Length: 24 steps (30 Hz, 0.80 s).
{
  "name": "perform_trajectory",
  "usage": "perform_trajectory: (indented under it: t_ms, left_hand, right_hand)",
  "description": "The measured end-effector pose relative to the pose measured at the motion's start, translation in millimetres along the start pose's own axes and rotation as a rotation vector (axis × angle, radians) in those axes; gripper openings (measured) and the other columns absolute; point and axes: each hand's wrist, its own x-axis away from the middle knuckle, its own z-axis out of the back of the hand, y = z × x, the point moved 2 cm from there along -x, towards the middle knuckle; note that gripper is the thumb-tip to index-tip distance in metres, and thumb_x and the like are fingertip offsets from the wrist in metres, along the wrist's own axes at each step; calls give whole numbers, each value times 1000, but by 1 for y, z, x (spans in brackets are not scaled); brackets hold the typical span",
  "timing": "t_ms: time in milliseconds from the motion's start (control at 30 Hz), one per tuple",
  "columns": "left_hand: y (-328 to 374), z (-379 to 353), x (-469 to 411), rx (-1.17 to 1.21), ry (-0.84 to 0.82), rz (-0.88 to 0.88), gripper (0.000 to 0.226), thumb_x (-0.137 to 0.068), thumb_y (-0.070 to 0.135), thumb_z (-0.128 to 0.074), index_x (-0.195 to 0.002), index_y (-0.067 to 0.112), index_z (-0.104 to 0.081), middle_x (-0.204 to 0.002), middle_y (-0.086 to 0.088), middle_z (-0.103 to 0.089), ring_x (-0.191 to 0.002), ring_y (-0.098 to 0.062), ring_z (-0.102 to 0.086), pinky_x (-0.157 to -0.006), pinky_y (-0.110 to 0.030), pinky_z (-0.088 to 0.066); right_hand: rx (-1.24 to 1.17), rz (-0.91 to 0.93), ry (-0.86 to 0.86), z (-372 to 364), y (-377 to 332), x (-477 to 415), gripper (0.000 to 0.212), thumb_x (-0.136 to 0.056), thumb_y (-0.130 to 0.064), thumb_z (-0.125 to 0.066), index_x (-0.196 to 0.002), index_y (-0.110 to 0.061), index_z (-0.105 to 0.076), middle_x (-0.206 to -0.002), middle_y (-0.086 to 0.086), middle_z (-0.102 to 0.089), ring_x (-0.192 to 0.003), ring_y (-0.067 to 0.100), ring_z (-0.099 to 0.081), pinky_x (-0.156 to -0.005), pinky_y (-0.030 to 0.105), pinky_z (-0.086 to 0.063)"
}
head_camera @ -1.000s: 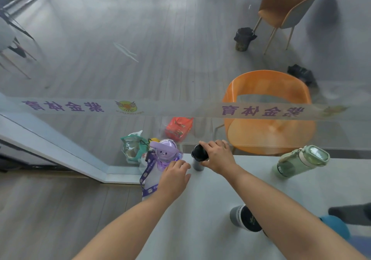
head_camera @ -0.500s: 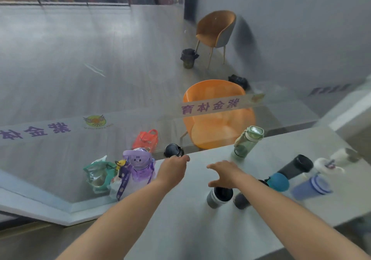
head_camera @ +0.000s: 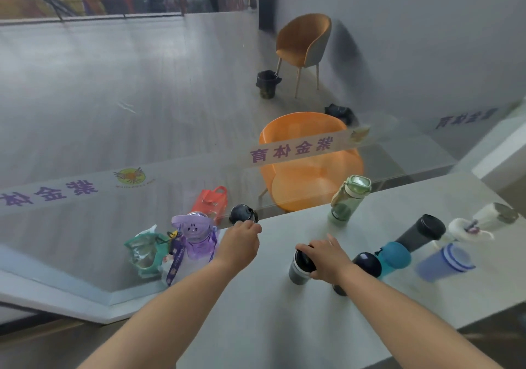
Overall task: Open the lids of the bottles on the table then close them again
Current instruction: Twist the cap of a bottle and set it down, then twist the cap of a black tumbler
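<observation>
— Two hands are on two separate bottles. The left hand [head_camera: 240,244] has its fingers curled by the black round lid [head_camera: 241,214] of a bottle at the far edge of the tabletop [head_camera: 256,326], touching its near side; whether they truly clamp it, I cannot tell. The right hand [head_camera: 327,257] is wrapped over the dark top of the grey cup [head_camera: 297,269], nearer the middle.

— How far along is the job?

— Hard to judge. Every lid I can see sits on its bottle: the purple bottle [head_camera: 196,237], the green bottle [head_camera: 348,199], the black tumbler [head_camera: 421,232], the blue-lidded bottle [head_camera: 394,254], the navy-capped bottle [head_camera: 367,263], the pale blue cup [head_camera: 444,260] and the white bottle [head_camera: 489,216]. Which were already opened and reclosed does not show. I'd guess the grey cup is the one in hand.

— Anything inside them?

— The green bottle is see-through and looks nearly empty; the purple one is translucent, its contents unclear. The rest are opaque.
</observation>
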Motion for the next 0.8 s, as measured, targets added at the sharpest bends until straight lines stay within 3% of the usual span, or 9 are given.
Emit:
perform_trajectory:
  t_ms: [133,233,467,800]
  left_hand:
    - [-9,0,-14,-25,50,84,22,-73,5,-71,-91,15,-64,-87,-4,-62,-76,-32,-57,-57,-38,-46]
    - [-16,-5,-28,-1,21,187,21,-79,13,-67,-99,18,-63,-99,-3,-62,-89,-32,-54,-69,-43,-49]
    - [-29,-24,-53,-31,-74,360,46,-73,24,-72,-115,19,-55,-123,-6,-54,-107,-33,-48,-81,-44,-50]
    - [-34,-31,-64,-22,-104,397,45,-76,28,-71,-116,19,-54,-123,-5,-50,-103,-32,-45,-86,-44,-46]
  right_hand:
    - [-9,35,35,13,8,-29,65,-81,-46,-65,-139,-35,-37,-122,4,-57,-112,31,-53,-106,47,-26]
    - [-18,66,63,24,14,-57,68,-81,-48,-65,-141,-35,-36,-126,5,-57,-115,32,-52,-110,49,-24]
    - [-52,132,122,44,22,-121,76,-81,-48,-67,-148,-34,-34,-134,4,-55,-125,31,-47,-117,49,-19]
    - [-67,190,136,61,18,-163,78,-77,-56,-68,-146,-36,-36,-136,1,-56,-129,29,-45,-116,48,-20]
